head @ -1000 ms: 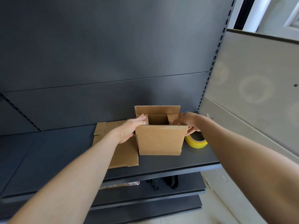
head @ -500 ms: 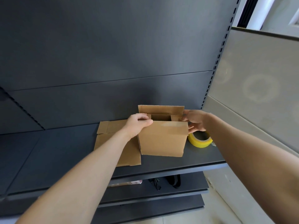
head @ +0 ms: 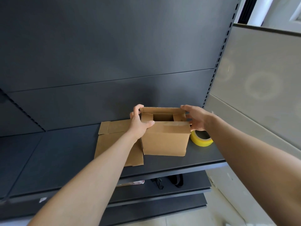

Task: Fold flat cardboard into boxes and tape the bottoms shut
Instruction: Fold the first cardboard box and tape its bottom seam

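box (head: 164,137) | both hands' fingers now gripping far flap's corners, earlier on side flaps

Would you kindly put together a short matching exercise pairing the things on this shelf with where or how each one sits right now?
Things:
1. cardboard box
2. flat cardboard
3. yellow tape roll
4. left hand

Places or states:
A. lying flat on the shelf, left of the box
B. standing upright with its top flaps part open
C. gripping the box's upper left corner
D. lying on the shelf just right of the box, below the right hand

Pairs: 1-B, 2-A, 3-D, 4-C
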A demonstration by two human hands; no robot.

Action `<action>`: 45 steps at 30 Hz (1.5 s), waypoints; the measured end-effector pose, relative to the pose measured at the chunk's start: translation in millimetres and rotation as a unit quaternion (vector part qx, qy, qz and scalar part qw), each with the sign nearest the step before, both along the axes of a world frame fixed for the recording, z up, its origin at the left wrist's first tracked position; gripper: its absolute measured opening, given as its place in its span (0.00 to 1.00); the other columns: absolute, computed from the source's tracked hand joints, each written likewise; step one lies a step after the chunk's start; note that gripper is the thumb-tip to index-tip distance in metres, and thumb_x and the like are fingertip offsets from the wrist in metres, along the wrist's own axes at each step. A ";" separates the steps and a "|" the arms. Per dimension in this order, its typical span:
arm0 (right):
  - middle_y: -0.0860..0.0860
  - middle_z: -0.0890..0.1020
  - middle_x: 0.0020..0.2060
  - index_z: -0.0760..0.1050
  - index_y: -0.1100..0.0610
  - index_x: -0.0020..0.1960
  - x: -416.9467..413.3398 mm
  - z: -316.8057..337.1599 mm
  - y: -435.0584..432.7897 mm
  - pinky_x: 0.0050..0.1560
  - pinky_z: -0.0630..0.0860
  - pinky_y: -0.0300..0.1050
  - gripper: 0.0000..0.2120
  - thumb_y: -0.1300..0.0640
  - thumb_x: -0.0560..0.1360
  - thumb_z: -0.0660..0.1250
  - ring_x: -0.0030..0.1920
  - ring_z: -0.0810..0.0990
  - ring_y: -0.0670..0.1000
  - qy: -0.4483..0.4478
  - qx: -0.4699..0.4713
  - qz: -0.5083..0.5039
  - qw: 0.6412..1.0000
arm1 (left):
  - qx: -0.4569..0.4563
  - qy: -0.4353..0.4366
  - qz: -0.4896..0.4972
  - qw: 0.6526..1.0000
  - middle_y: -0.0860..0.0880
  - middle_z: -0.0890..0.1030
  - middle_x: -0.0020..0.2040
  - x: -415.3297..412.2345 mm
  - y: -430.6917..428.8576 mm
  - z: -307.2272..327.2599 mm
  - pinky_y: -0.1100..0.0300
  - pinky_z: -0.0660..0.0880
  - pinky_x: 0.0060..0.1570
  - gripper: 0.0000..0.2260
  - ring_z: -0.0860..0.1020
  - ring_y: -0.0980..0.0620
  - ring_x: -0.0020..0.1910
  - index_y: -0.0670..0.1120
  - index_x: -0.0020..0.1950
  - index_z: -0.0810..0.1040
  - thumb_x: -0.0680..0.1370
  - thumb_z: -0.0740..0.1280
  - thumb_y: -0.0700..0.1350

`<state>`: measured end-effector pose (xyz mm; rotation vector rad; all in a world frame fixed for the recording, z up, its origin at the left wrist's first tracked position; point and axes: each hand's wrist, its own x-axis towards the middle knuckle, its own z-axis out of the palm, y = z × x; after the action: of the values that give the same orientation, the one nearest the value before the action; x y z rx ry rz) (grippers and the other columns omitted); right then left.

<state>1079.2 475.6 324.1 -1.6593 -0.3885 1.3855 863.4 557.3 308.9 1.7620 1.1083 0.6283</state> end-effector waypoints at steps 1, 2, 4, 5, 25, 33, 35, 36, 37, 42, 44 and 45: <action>0.56 0.75 0.62 0.74 0.52 0.62 -1.6 -0.9 0.0 0.57 0.76 0.60 0.12 0.53 0.79 0.62 0.58 0.76 0.60 -0.015 0.002 0.010 1.000 | 0.001 0.001 0.002 1.000 0.52 0.61 0.62 -0.9 0.0 -0.6 0.67 0.69 0.46 0.22 0.68 0.53 0.57 0.53 0.65 0.67 0.75 0.71 0.41; 0.56 0.76 0.61 0.76 0.51 0.58 -3.6 -3.0 0.0 0.57 0.77 0.58 0.10 0.57 0.79 0.62 0.57 0.77 0.58 -0.036 0.003 0.023 0.999 | 0.001 0.006 0.004 1.000 0.51 0.62 0.61 -2.0 0.2 -1.0 0.66 0.69 0.47 0.17 0.69 0.53 0.57 0.50 0.62 0.72 0.75 0.70 0.41; 0.54 0.78 0.59 0.78 0.49 0.53 -7.9 -7.6 0.1 0.52 0.78 0.53 0.11 0.62 0.80 0.61 0.56 0.78 0.56 -0.079 0.004 0.039 0.996 | -0.004 0.014 0.006 1.000 0.51 0.63 0.60 -3.4 1.7 -2.6 0.65 0.67 0.52 0.11 0.70 0.53 0.56 0.46 0.58 0.77 0.76 0.69 0.42; 0.54 0.79 0.58 0.79 0.48 0.52 -9.6 -8.4 -0.1 0.48 0.79 0.51 0.12 0.63 0.79 0.61 0.55 0.78 0.55 -0.094 0.006 0.039 0.995 | -0.005 0.014 0.005 1.000 0.51 0.63 0.60 -3.5 2.7 -3.5 0.66 0.66 0.53 0.10 0.70 0.53 0.57 0.45 0.57 0.79 0.76 0.69 0.42; 0.49 0.64 0.72 0.56 0.44 0.77 -40.6 -28.7 0.2 0.53 0.73 0.43 0.23 0.56 0.83 0.52 0.56 0.72 0.49 -0.157 0.038 -0.080 0.984 | 0.012 0.062 -0.042 0.997 0.45 0.55 0.78 2.7 -3.4 1.4 0.65 0.58 0.63 0.14 0.59 0.47 0.75 0.41 0.66 0.76 0.81 0.62 0.39; 0.53 0.68 0.69 0.58 0.47 0.76 -38.9 -25.9 8.1 0.57 0.77 0.50 0.22 0.55 0.82 0.53 0.58 0.75 0.54 -0.212 0.013 -0.071 0.975 | 0.140 0.204 -0.127 0.961 0.45 0.76 0.66 29.6 1.9 14.2 0.54 0.66 0.65 0.12 0.70 0.45 0.68 0.42 0.61 0.80 0.80 0.63 0.43; 0.53 0.70 0.66 0.60 0.46 0.75 -35.6 -29.5 7.8 0.59 0.76 0.52 0.22 0.55 0.82 0.56 0.59 0.76 0.55 -0.176 0.021 -0.066 0.982 | 0.131 0.177 -0.129 0.967 0.47 0.77 0.65 34.2 -1.2 11.6 0.55 0.68 0.63 0.12 0.73 0.46 0.66 0.43 0.61 0.80 0.80 0.64 0.42; 0.52 0.71 0.66 0.62 0.47 0.74 -33.1 -30.4 6.4 0.61 0.75 0.52 0.22 0.55 0.81 0.57 0.60 0.75 0.55 -0.139 0.037 -0.067 0.987 | 0.131 0.173 -0.123 0.968 0.48 0.77 0.65 33.9 1.0 10.0 0.55 0.68 0.63 0.12 0.73 0.47 0.66 0.43 0.61 0.80 0.79 0.65 0.42; 0.51 0.73 0.66 0.65 0.49 0.73 -29.2 -31.0 3.9 0.65 0.72 0.51 0.20 0.55 0.81 0.58 0.63 0.74 0.54 -0.100 0.055 -0.076 0.991 | 0.134 0.176 -0.120 0.968 0.48 0.77 0.65 32.2 4.0 8.7 0.55 0.69 0.63 0.12 0.73 0.47 0.65 0.43 0.61 0.80 0.79 0.65 0.41; 0.58 0.77 0.62 0.74 0.63 0.65 -1.4 -39.5 -17.6 0.54 0.73 0.43 0.16 0.63 0.80 0.56 0.63 0.75 0.58 -0.262 -0.081 -0.064 0.960 | 0.176 0.226 -0.117 0.951 0.47 0.78 0.64 30.2 13.6 8.3 0.55 0.73 0.55 0.12 0.76 0.46 0.61 0.43 0.61 0.80 0.78 0.66 0.40; 0.56 0.76 0.64 0.71 0.63 0.67 1.3 -43.7 -27.1 0.57 0.71 0.41 0.17 0.63 0.81 0.53 0.64 0.74 0.56 -0.425 -0.234 0.162 0.859 | 0.187 0.226 -0.115 0.949 0.46 0.78 0.63 33.6 9.8 4.7 0.53 0.74 0.57 0.12 0.76 0.45 0.60 0.42 0.60 0.80 0.78 0.66 0.39; 0.56 0.74 0.65 0.70 0.63 0.68 5.5 -50.6 -34.1 0.60 0.69 0.41 0.17 0.62 0.81 0.54 0.65 0.73 0.55 -0.460 -0.278 0.232 0.811 | 0.187 0.224 -0.116 0.949 0.46 0.78 0.63 35.7 7.9 3.3 0.52 0.75 0.58 0.11 0.76 0.45 0.61 0.42 0.60 0.80 0.78 0.66 0.39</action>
<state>1084.7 441.4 273.5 -2.8443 -1.0726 0.9396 899.0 565.2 312.2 2.4087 1.1010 0.3082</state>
